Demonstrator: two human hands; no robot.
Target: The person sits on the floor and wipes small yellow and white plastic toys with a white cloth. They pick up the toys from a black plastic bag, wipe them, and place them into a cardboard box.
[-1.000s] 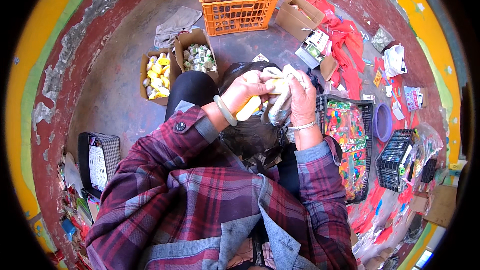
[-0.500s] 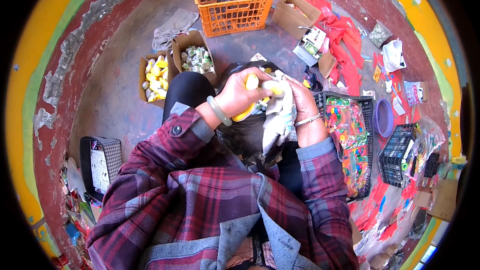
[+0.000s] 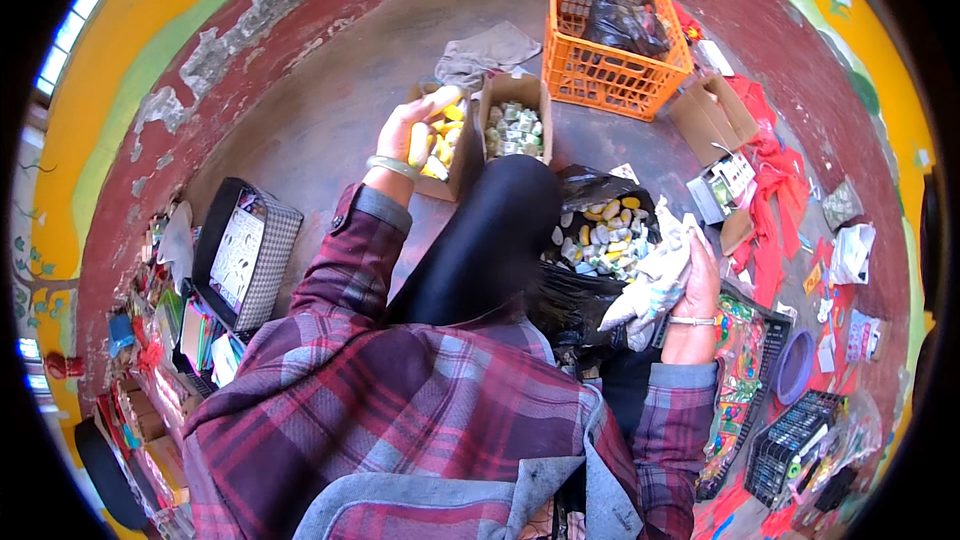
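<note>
Grey floor (image 3: 310, 130) supports all containers. The orange crate (image 3: 615, 80) stands at the far side, apart from the working group. The black plastic bag (image 3: 570, 305) lies open in front of the person, to the right of the dark-trousered leg (image 3: 470, 230). Two cardboard cartons stand side by side beyond that leg: the left carton (image 3: 466, 162) and the right carton (image 3: 512, 88).

A pale cloth (image 3: 650, 280) hangs beside the mouth of the bag. The right hand (image 3: 704, 285) grips this cloth, with the fingers extended along it. The left hand (image 3: 405, 128) is positioned over the near left side of the left carton, fingers curled around a yellow piece (image 3: 418, 145); the exact fingertip contact is hidden.

Loose yellow and whitish pieces (image 3: 610, 232) fill the mouth of the bag. Similar pieces, mainly yellow, occupy the left carton. Small white-and-green items (image 3: 512, 128) occupy the right carton.

Step in hand, as judged from the hand positions: depositing the wiped piece in the left carton. The next move calls for lowering the left hand inside the carton walls and opening the fingers, while the right hand retains the cloth.
</note>
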